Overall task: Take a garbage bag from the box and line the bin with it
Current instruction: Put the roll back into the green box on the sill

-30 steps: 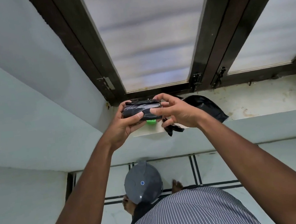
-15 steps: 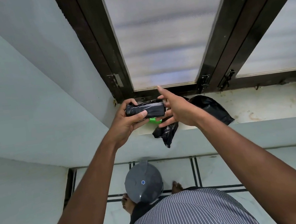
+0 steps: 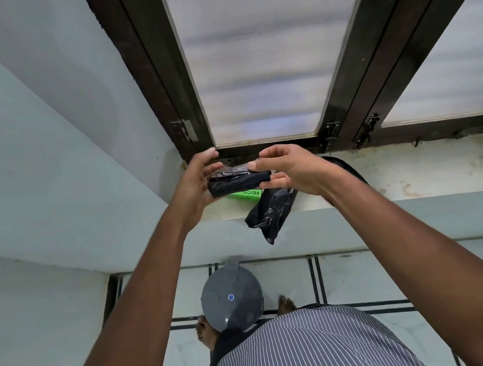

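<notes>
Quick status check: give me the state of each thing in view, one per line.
garbage bag roll: rolled, held between both hands
left hand: cradling roll
right hand: pinching roll's end
green box: lying on sill
loose black bag: draped over sill edge
bin: lid closed, unlined
window: closed

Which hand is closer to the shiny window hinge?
Left. The left hand is just below the hinge, holding the bag roll. The right hand is further right, pinching the roll's other end.
</notes>
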### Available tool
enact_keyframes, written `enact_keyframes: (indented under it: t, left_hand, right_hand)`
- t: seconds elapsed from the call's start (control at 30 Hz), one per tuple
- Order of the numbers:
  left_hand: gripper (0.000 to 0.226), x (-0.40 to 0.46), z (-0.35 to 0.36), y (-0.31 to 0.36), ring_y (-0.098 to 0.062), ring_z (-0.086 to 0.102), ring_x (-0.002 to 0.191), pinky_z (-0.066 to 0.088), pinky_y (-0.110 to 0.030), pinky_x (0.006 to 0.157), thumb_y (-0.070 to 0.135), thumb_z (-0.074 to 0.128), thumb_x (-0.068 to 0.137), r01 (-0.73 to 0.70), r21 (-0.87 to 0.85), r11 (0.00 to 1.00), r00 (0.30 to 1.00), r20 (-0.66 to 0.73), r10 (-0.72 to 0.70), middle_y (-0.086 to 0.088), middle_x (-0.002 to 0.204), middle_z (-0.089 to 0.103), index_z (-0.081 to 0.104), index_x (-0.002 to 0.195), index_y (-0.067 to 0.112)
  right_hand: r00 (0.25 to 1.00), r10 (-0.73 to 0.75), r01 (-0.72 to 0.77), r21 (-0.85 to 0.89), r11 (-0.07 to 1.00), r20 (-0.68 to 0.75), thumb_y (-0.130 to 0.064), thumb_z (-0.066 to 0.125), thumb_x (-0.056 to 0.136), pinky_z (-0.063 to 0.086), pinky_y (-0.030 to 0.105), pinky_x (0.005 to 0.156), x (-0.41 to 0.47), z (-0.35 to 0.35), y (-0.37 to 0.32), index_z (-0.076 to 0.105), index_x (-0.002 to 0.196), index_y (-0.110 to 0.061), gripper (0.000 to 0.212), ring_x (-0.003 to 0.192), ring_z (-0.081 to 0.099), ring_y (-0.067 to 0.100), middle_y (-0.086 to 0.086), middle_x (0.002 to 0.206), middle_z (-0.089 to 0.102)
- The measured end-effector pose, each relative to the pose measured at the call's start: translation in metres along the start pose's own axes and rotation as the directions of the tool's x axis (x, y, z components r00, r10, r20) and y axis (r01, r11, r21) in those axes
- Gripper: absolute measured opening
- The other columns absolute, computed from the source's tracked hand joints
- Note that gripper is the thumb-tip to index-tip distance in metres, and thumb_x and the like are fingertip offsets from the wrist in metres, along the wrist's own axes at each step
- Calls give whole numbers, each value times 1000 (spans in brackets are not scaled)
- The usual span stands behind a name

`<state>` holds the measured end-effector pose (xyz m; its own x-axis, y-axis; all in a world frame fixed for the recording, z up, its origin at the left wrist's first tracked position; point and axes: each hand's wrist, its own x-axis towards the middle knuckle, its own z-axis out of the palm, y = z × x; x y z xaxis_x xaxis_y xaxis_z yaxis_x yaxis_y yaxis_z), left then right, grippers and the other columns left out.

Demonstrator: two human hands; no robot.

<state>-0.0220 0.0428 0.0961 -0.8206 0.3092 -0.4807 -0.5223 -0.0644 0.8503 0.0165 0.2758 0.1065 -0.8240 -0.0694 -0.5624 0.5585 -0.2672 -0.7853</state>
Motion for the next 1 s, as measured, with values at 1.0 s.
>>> enact_keyframes:
  t: [1.0]
  left_hand:
    - [48,9,-13,20,-16,69,70,51,-25,52,46,73,100,-70,-147,987,976,-213,37,-13,106,75,75,131,8]
  right_hand:
    - [918,-287,232,-957,-176,275,-24,77,98,46,51,104,105,58,64,35,163,-21,77,134,56,37,11,145,64]
